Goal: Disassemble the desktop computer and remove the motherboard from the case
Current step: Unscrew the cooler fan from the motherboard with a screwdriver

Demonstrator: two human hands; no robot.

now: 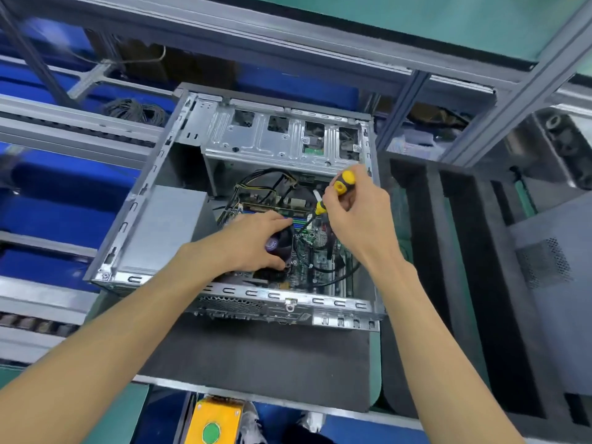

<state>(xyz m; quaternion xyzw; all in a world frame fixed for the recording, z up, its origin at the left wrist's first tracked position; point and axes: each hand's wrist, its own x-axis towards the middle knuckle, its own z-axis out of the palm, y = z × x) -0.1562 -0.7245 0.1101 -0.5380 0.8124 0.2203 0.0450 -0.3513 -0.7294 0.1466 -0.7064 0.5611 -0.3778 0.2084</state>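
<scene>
hands first: my right hand [355, 213] gripped a yellow-and-black screwdriver [333, 195], tip down on the motherboard [315, 251]; my left hand [256, 241] lay spread over the round black cooler fan [283, 248]. side panel off, the green board sat inside the bare steel case [153, 193], cables attached, so most work remained.

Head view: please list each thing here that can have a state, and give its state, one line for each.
Grey metal computer case: lying on its side, side panel off, inside open to view.
Green motherboard: still inside the case, cables lying across it.
Black round cooler fan: on the motherboard, under the left hand.
Yellow and black screwdriver: tilted, tip down at the motherboard.
Left hand: resting on the fan.
Right hand: gripping the screwdriver.
</scene>
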